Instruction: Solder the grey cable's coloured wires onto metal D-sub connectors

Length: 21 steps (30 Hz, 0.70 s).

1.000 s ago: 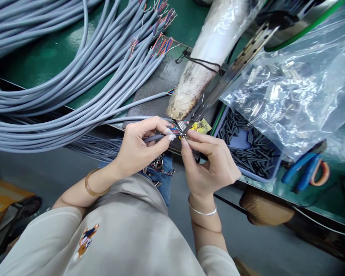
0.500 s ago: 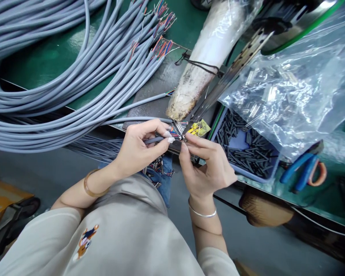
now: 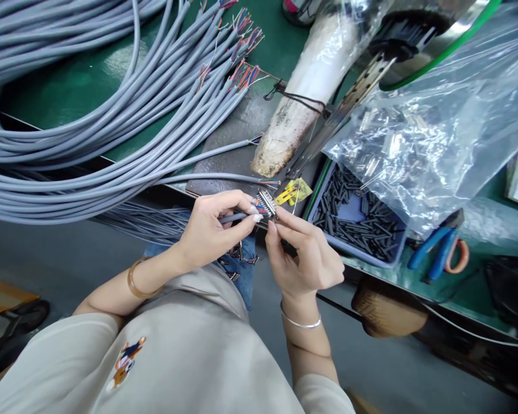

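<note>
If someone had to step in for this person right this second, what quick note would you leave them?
Left hand: fingers pinch a grey cable just behind its stripped end.
Right hand: fingertips grip a small metal connector at that cable's coloured wires.
Both are held just in front of the bench edge. The cable bundle lies on the green bench to the left; a blue tray of black sleeves and blue-handled pliers lie to the right.
Done: the cable end is stripped, its wires at the connector.
Left: whether the wires are seated is too small to tell; many stripped cable ends lie bare.
</note>
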Available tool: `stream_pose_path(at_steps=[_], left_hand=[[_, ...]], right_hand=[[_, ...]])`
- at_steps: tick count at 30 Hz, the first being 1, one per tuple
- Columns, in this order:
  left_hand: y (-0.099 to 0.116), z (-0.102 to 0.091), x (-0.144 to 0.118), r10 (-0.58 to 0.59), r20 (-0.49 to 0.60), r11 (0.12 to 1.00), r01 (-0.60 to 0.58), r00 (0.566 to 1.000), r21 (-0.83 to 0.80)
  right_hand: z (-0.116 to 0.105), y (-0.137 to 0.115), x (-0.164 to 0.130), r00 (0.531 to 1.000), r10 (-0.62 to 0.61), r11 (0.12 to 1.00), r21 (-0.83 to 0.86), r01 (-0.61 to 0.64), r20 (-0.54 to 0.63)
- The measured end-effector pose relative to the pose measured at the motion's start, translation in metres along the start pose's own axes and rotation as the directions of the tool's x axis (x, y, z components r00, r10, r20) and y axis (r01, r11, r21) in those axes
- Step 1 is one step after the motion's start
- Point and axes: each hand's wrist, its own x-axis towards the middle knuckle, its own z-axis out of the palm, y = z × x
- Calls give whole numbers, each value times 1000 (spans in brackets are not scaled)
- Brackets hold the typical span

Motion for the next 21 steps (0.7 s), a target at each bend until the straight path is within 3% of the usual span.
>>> stream_pose_path(at_steps=[9,11,13,15,17,18,19,21], left_hand=[[-9,0,-17,30,5,999,-30,1000,24],[-14,0,-25,23,67,999,-26,997,42],[-20,-2,-35,0,195,995,-20,981,98],[-29,-3,-47,-44,404,980,-40,914,196],[-40,-4,-57,-115,563,924,-119,819,363],[-45,-4,-61,-156,612,889,-160,775,429],[-51,-3,-64,-185,651,861,-198,736,469],[-59,2,-68,-234,712,841,-230,663,490]], right_hand=[[-6,-5,-8,1000,-8,999,46,6,27],[-9,-3,-12,999,38,997,73,-40,32],[-15,3,-24,994,89,992,91,-83,-60],[-25,14,-47,955,134,990,79,-117,-265],[-41,28,-82,860,236,967,24,-253,-453],[-50,35,-101,789,323,923,-11,-385,-523],[-60,42,-120,730,466,828,-46,-559,-500],[-79,57,-155,677,590,714,-107,-692,-440]])
